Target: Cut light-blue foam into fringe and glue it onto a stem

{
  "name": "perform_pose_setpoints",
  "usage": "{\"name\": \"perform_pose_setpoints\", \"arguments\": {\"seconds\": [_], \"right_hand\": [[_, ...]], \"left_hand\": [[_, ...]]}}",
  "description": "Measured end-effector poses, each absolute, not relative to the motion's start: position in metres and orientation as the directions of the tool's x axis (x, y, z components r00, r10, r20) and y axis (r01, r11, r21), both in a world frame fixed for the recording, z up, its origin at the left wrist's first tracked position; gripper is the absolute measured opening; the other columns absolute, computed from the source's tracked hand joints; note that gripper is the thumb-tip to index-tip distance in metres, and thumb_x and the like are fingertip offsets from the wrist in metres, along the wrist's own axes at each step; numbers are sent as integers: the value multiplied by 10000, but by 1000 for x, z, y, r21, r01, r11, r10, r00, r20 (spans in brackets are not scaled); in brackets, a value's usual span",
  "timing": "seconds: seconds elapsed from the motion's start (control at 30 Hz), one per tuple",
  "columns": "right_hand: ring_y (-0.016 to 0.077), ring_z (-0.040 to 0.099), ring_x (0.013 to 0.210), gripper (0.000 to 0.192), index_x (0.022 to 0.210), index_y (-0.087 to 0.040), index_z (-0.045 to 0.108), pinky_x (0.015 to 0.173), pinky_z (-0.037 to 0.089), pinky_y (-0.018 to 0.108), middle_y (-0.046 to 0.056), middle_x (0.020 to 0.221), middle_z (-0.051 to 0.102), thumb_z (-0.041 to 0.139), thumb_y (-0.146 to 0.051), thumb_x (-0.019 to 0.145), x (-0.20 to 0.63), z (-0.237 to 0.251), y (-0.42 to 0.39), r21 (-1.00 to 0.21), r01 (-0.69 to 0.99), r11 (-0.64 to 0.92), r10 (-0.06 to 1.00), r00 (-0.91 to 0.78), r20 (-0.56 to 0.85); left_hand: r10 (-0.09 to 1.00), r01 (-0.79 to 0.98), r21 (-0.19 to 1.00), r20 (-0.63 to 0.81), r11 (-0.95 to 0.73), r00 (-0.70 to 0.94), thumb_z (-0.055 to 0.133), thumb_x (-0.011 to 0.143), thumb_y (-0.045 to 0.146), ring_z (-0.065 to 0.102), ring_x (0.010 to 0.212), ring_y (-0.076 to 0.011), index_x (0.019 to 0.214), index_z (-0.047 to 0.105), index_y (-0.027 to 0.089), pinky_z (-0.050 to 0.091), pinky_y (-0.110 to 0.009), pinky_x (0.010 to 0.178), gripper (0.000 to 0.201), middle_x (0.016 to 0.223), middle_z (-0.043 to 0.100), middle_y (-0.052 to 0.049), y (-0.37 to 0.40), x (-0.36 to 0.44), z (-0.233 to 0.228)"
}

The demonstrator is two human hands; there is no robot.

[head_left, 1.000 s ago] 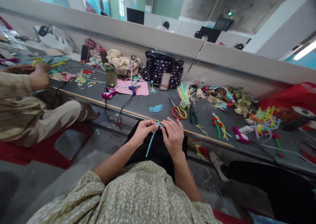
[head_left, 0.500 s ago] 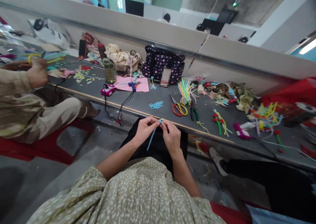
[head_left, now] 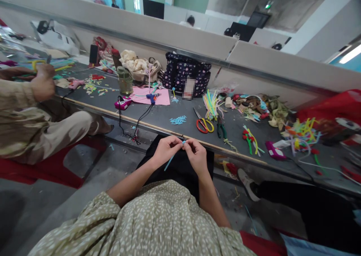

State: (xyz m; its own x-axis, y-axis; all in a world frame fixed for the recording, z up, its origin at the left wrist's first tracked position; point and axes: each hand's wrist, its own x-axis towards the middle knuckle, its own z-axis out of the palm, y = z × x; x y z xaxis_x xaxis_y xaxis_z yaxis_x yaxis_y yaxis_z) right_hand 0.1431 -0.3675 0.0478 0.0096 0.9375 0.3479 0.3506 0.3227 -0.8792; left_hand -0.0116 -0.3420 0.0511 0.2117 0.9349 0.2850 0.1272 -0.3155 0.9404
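Left grip (head_left: 165, 150) and right grip (head_left: 196, 156) both pinch the blue strip (head_left: 169, 163), its tail pointing toward seven o'clock!

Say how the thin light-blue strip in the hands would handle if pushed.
The thin light-blue strip is probably light, being so narrow. Its free end slants straight below the left hand, suggesting some stiffness. Being slender, it would likely bend if pushed hard.
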Motion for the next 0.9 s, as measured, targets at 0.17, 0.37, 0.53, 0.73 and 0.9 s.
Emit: {"name": "perform_pose_setpoints", "arguments": {"seconds": [0.17, 0.37, 0.53, 0.73, 0.9], "right_hand": [[143, 581, 614, 182, 839, -217, 596, 617, 447, 250, -15, 673, 609, 532, -377, 898, 146, 50, -369, -866, 410, 284, 952, -15, 305], [129, 524, 564, 230, 809, -214, 588, 576, 407, 244, -24, 629, 584, 518, -411, 905, 145, 44, -369, -849, 473, 235, 962, 15, 274], [127, 542, 590, 240, 819, -203, 597, 602, 413, 240, -20, 646, 607, 528, -414, 910, 144, 38, -370, -877, 419, 234, 962, 33, 272], [125, 541, 589, 281, 820, -198, 613, 598, 418, 236, -18, 648, 621, 542, -455, 908, 145, 36, -370, -918, 330, 218, 966, 61, 251], [137, 569, 632, 263, 809, -202, 610, 636, 429, 245, -9, 684, 634, 543, -438, 905, 144, 38, -372, -884, 407, 231, 955, 78, 285]], "left_hand": [[886, 268, 850, 399, -454, 236, 591, 856, 274, 568, 678, -135, 732, 645, 178, 422, -250, 658, 165, 726, 647, -20, -343, -12, 46], [792, 461, 645, 523, -609, 314, 506, 903, 235, 573, 755, -162, 745, 620, 202, 420, -277, 712, 197, 765, 631, -42, -347, -13, 44], [660, 568, 404, 655, -717, 368, 458, 926, 184, 546, 747, -160, 737, 596, 196, 404, -286, 710, 235, 756, 622, -51, -344, -12, 36], [493, 617, 175, 775, -768, 394, 477, 928, 160, 499, 675, -151, 706, 563, 185, 415, -290, 669, 239, 697, 594, -30, -346, -9, 38], [515, 572, 253, 780, -780, 356, 497, 922, 150, 538, 711, -141, 772, 588, 184, 438, -272, 669, 178, 750, 621, -32, -348, -7, 34]]}}
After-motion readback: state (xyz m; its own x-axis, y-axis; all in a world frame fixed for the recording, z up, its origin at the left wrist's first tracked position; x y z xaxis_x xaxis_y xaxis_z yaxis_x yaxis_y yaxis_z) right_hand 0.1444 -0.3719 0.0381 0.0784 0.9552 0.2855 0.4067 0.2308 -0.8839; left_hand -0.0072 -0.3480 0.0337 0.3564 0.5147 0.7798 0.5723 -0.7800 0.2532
